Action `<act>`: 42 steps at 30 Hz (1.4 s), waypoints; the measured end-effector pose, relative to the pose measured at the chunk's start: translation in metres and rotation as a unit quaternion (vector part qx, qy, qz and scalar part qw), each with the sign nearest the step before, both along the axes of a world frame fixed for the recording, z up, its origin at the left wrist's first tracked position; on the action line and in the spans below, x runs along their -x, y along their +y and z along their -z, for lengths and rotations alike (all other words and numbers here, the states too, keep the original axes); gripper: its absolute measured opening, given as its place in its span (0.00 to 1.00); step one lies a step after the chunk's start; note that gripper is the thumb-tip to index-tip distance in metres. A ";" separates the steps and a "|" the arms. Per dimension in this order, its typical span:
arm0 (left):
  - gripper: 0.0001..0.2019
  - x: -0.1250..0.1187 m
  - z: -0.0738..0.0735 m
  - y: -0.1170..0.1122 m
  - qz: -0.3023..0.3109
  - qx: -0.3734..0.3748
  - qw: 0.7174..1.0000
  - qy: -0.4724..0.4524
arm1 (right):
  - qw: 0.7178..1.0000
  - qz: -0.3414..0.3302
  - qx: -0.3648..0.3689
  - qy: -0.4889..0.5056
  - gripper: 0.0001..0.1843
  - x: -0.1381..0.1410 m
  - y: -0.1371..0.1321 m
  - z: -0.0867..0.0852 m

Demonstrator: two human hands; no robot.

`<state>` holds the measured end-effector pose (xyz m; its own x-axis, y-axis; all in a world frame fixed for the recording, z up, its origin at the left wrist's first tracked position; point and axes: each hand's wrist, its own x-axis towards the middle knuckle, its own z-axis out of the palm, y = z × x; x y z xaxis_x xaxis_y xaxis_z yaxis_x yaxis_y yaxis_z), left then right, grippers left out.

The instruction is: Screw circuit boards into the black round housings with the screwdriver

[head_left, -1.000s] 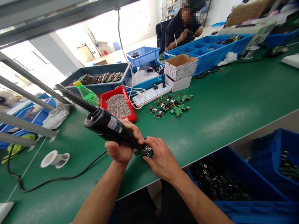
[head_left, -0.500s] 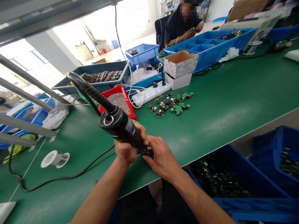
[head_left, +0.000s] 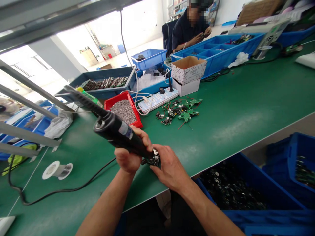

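Note:
My left hand point(head_left: 131, 152) is wrapped round a black electric screwdriver point(head_left: 120, 132), its rear end and cable tilted up to the left. The screwdriver's lower end is over a small dark circuit assembly point(head_left: 152, 159) near the table's front edge; the tip itself is hidden. My right hand point(head_left: 169, 167) grips that assembly from the right, thumb and fingers round its edge. Beyond my hands, a red tray point(head_left: 137, 120) holds many small metal screws point(head_left: 123, 110). Several green circuit boards point(head_left: 185, 114) with wires lie in a loose pile to its right.
A white power strip point(head_left: 158, 100) and an open carton point(head_left: 188, 70) stand behind the boards. A wire spool point(head_left: 57, 169) and a black cable point(head_left: 73, 189) lie on the left. Blue bins point(head_left: 278, 190) sit below the front edge. A co-worker point(head_left: 184, 29) sits across the table.
The screwdriver has tipped further left and lower at its rear, with my left hand shifting slightly left. More of the circuit assembly shows now. My right hand stays on it.

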<state>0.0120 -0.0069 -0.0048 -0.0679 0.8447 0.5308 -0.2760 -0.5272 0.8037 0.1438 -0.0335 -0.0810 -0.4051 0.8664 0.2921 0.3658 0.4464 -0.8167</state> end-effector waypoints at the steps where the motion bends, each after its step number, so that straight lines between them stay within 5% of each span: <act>1: 0.33 0.001 -0.001 0.001 -0.004 -0.005 1.000 -0.006 | 1.000 0.001 -0.001 -0.001 0.35 0.000 0.000 0.001; 36: 0.33 -0.014 0.011 0.000 -0.044 0.019 0.998 0.038 | 1.000 0.003 -0.004 0.014 0.30 -0.002 0.002 0.001; 42: 0.33 0.013 -0.003 0.002 -0.111 0.061 0.991 -0.035 | 1.000 0.013 -0.016 0.024 0.35 0.000 0.004 0.007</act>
<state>-0.0014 -0.0049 -0.0022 -0.2932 0.8627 0.4121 -0.2213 -0.4806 0.8485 0.1439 -0.0295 -0.0881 -0.3670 0.8667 0.3379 0.3395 0.4630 -0.8188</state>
